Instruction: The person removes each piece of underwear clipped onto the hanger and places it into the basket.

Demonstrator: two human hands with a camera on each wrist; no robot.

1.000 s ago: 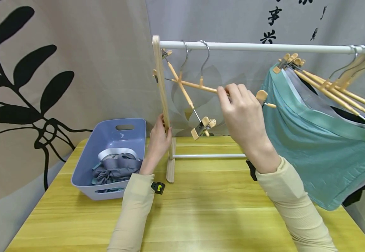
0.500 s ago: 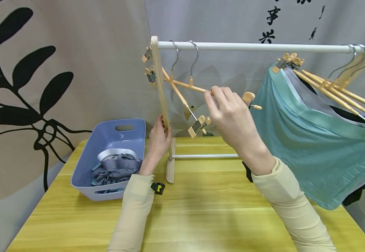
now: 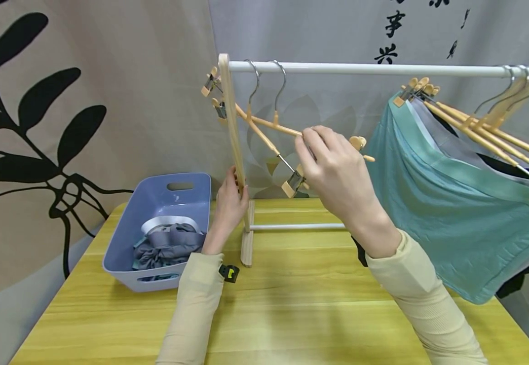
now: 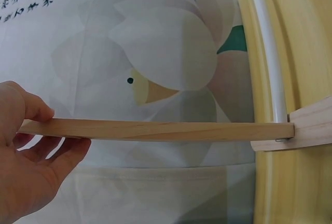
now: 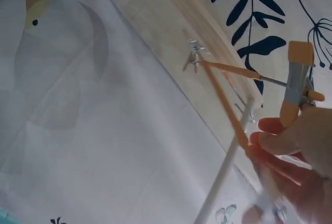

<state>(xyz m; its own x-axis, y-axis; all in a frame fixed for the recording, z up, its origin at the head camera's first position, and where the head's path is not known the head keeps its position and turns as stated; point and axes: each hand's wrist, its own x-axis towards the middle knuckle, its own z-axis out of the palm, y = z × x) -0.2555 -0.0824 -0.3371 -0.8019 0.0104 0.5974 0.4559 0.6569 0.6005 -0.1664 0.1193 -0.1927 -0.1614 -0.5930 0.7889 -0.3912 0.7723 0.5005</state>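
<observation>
My left hand grips the wooden upright at the left end of a small clothes rack; in the left wrist view its thumb and fingers lie on either side of that post. My right hand holds the wooden bar of a clip hanger near its right end. A second clip hanger crosses it at an angle, its lower clip partly behind my right hand. Both hooks hang on the white rail near the upright. Neither hanger carries clothing.
Teal shorts and other garments hang from several clip hangers at the rail's right end. A blue basket with crumpled grey clothing stands left of the rack on the wooden table. A patterned curtain hangs behind.
My right hand and the two hangers have shifted left along the rail. Their left clips now stick out beyond the upright. My left hand stays on the post.
</observation>
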